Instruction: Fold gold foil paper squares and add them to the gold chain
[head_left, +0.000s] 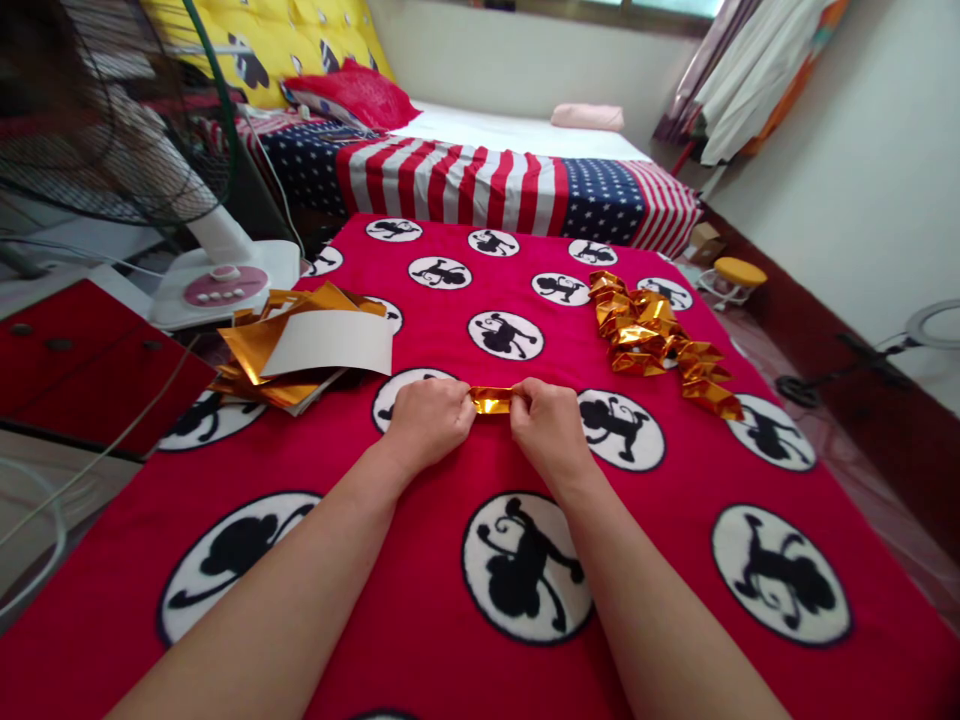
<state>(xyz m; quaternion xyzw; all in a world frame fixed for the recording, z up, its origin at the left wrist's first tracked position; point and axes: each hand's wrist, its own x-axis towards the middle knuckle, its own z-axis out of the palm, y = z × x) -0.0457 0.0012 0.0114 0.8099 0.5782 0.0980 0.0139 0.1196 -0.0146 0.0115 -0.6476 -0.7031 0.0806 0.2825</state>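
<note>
Between my two hands a small folded piece of gold foil paper (493,401) is held level just over the red cloth. My left hand (430,420) is closed, pinching its left end. At the other end my right hand (550,425) is closed in the same way. Only the shiny middle of the piece shows; both ends are hidden by fingers. To the left lies a loose stack of gold foil sheets (247,345), with a white-backed sheet (330,342) on top. Folded gold foil pieces (637,330) sit nested in rows to the right.
A red cloth with monkey circles (420,620) covers the table. At the left stands a white fan (225,240) beside a red drawer cabinet (90,340). Beyond the table is a bed with a striped, starred cover (450,185). A yellow stool (740,271) stands at the right.
</note>
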